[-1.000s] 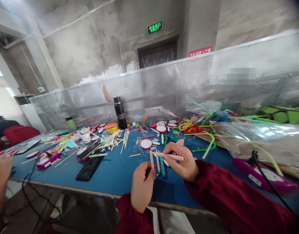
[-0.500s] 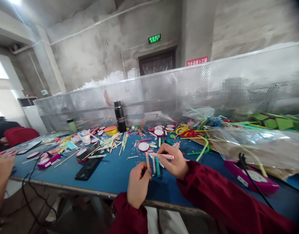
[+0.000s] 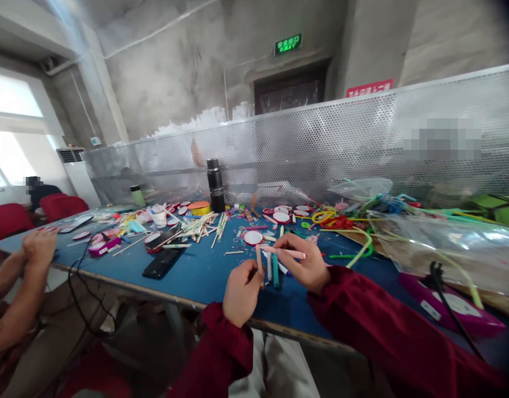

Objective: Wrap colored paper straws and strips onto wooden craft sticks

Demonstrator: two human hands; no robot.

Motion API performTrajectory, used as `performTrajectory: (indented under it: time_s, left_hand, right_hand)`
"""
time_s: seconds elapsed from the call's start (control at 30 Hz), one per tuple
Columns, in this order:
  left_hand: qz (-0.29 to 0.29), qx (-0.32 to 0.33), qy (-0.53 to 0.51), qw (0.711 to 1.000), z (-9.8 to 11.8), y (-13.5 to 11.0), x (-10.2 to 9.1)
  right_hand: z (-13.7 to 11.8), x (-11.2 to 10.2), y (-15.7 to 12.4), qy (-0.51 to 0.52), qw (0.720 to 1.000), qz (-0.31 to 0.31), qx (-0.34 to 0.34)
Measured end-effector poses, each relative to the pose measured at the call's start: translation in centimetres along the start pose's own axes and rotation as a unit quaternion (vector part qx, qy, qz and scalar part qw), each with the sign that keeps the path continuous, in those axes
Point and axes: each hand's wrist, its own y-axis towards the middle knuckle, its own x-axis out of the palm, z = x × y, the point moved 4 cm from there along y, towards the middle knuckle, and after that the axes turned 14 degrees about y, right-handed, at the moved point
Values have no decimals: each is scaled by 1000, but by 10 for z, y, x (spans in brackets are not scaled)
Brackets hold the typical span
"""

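Note:
My left hand (image 3: 240, 292) is closed around a flat wooden craft stick (image 3: 259, 258) that stands upright above the near edge of the blue table (image 3: 204, 273). My right hand (image 3: 305, 267) pinches a pale pink stick (image 3: 288, 252) held level, its left end close to the top of the wooden one. Both arms wear dark red sleeves. Several coloured pens (image 3: 273, 271) lie on the table just behind my hands.
A black phone (image 3: 161, 263), a black flask (image 3: 215, 186), scattered sticks (image 3: 200, 228), round red-rimmed discs (image 3: 253, 237), a clear plastic bag (image 3: 453, 237) and a purple glue gun (image 3: 453, 304) crowd the table. Another person's hands (image 3: 39, 246) rest at the left end. A perforated metal screen (image 3: 321, 143) backs the table.
The view has swung left and shows more of the neighbouring person. My hands keep the same grips on both sticks, almost unchanged relative to each other.

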Motion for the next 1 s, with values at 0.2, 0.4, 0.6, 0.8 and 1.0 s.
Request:
performTrajectory:
  time_s: [0.2, 0.4, 0.6, 0.8, 1.0]
  left_hand:
    - [3, -11, 16, 1000, -3, 1, -1]
    - [9, -4, 59, 998, -1, 2, -3]
    - [10, 2, 61, 998, 1, 2, -4]
    - [23, 7, 60, 998, -4, 4, -2]
    - [27, 8, 71, 997, -4, 4, -3]
  right_hand:
    - [1, -1, 0, 1, 1000, 14, 2]
    - [2, -2, -1, 2, 999, 38, 14]
    - [6, 1, -2, 7, 1000, 25, 1]
    - [12, 1, -2, 12, 1000, 14, 7]
    - [18, 1, -3, 13, 1000, 17, 9]
